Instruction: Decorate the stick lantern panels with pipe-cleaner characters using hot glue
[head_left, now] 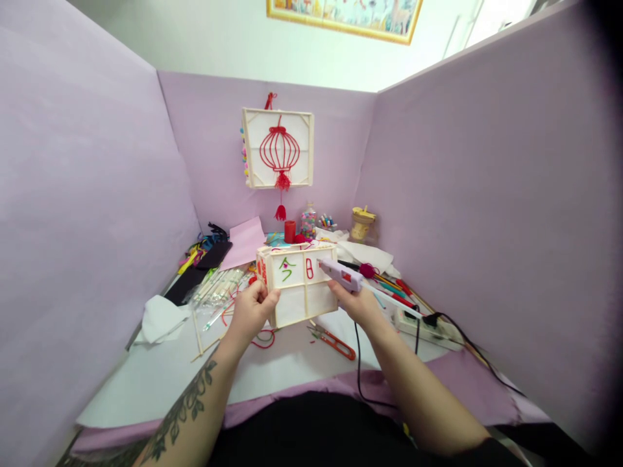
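2 hands, apart. Left hand (253,310) pinches the left edge of the stick-framed box (289,307), held up just above the table (287,376). Right hand (357,306) wrapped on the glue gun (346,276), nozzle at the upper right panel, right of the red character (309,268); contact: can't tell. Green character (287,271) in the upper left panel. Orange-handled snips (335,344) below the box, power strip (427,328) off right. 1 lantern box (280,149) hangs behind.
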A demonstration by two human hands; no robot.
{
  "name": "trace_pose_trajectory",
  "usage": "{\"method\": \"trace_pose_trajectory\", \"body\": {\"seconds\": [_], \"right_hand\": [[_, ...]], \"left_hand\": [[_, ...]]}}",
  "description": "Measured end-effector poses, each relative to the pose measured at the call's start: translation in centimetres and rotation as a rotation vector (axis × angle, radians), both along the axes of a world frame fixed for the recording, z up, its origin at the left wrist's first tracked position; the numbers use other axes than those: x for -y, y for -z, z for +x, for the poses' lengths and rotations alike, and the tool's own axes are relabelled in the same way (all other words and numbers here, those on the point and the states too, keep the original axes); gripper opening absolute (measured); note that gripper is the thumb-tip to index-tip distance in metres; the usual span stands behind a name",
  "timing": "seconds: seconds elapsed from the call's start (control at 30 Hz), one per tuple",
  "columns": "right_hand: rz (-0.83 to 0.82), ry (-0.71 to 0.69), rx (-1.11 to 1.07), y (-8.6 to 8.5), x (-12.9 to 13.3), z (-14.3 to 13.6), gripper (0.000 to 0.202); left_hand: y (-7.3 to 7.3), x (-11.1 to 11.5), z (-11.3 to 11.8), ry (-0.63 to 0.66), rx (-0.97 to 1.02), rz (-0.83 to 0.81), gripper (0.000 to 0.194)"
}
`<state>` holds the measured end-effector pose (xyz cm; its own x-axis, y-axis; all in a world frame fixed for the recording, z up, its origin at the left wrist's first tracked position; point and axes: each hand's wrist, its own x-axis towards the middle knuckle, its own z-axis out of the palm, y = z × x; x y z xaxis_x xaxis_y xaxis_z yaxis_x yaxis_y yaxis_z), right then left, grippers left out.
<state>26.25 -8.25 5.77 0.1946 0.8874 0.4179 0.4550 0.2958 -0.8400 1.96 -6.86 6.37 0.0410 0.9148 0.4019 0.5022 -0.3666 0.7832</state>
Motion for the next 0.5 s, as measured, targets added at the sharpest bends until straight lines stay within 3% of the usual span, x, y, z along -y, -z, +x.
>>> {"method": "trace_pose_trajectory", "body": {"seconds": [0.5], "right_hand": [[-0.017,-0.03,-0.006,-0.39,0.41,0.17,0.031]], "left_hand": [[-0.06,-0.07,-0.01,0.0,0.003,-0.007,0.04]]}}
